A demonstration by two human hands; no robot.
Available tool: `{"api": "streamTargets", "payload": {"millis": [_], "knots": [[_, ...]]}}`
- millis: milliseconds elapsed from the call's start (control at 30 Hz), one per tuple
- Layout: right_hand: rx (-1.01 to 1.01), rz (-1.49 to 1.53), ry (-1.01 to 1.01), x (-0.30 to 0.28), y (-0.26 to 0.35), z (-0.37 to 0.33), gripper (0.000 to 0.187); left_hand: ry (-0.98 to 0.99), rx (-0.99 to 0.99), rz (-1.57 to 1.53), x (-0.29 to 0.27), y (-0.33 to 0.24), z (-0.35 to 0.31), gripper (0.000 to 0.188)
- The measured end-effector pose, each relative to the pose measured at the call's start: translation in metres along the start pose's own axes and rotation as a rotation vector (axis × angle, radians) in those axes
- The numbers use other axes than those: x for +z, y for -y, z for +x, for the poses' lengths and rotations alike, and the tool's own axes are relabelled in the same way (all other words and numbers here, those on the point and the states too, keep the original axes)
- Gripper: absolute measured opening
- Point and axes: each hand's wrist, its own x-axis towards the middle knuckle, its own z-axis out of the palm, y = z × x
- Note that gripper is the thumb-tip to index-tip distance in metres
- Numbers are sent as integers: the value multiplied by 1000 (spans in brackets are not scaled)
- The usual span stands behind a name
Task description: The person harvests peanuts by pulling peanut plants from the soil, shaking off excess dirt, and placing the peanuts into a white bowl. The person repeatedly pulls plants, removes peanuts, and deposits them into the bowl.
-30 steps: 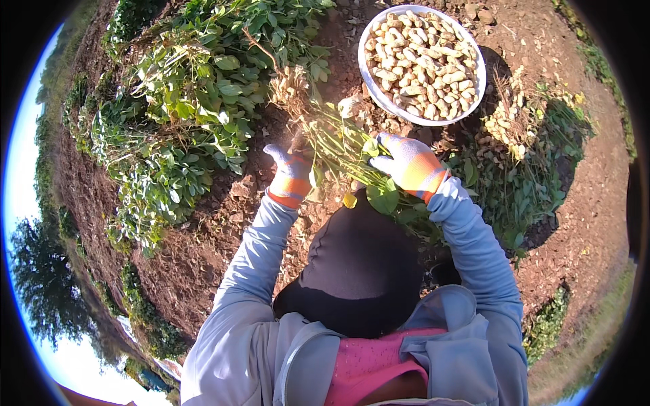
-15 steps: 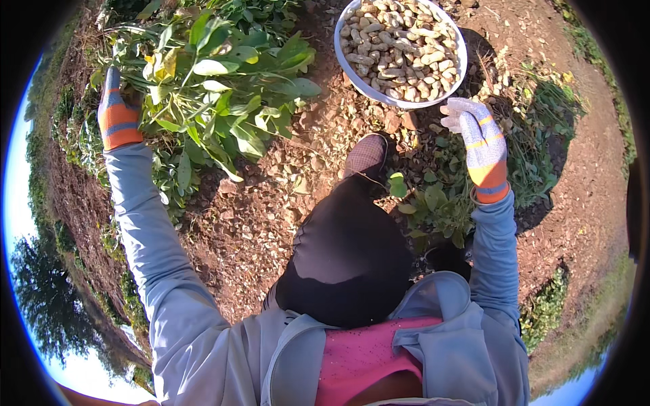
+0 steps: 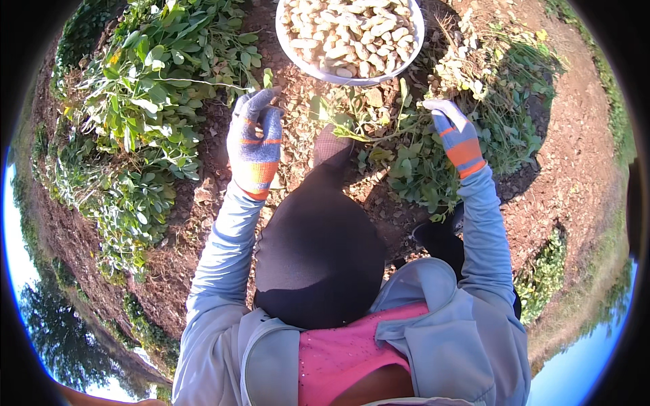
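Observation:
My left hand, in a grey glove with orange bands, is raised beside the left plant pile, fingers curled toward the thumb. A thin pale stem runs from the pile toward its fingertips; whether they grip it is hidden. My right hand, gloved alike, is closed at the end of a leafy peanut plant. That plant stretches leftward above my shoe, its leaves slightly blurred. Beyond the hands stands a white tub heaped with peanuts in their shells.
Uprooted green plants lie heaped at the left. Another pile of pulled plants lies to the right, with pale peanuts among its roots. Dry brown soil surrounds them. My shoe is planted below the tub.
My left hand has come out of the left pile and moved right. A leafy plant now spans the space before my right hand, whose fingers have closed. The view has shifted, carrying the tub up-left.

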Motion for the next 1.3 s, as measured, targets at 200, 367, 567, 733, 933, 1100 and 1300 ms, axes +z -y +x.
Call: {"api": "streamTargets", "payload": {"millis": [200, 367, 567, 733, 933, 1100, 1300], "knots": [[64, -344, 183, 26, -12, -13, 16, 230, -158, 380, 30, -5, 6, 44], [81, -463, 264, -10, -14, -37, 9, 517, 33, 694, -17, 34, 0, 18], [109, -570, 357, -76, -55, -76, 18, 583, -443, 1133, -169, 122, -23, 24], [648, -463, 293, -93, 15, -31, 21, 478, -876, 408, -118, 10, -19, 36], [142, -1169, -316, -108, -48, 21, 53, 477, -522, 337, -33, -44, 7, 32], [511, -883, -107, -120, -87, 49, 65, 632, -233, 218, 10, -45, 13, 31], [279, -813, -22, -181, -21, 29, 46, 859, -220, 98, 45, -56, 35, 34]]}}
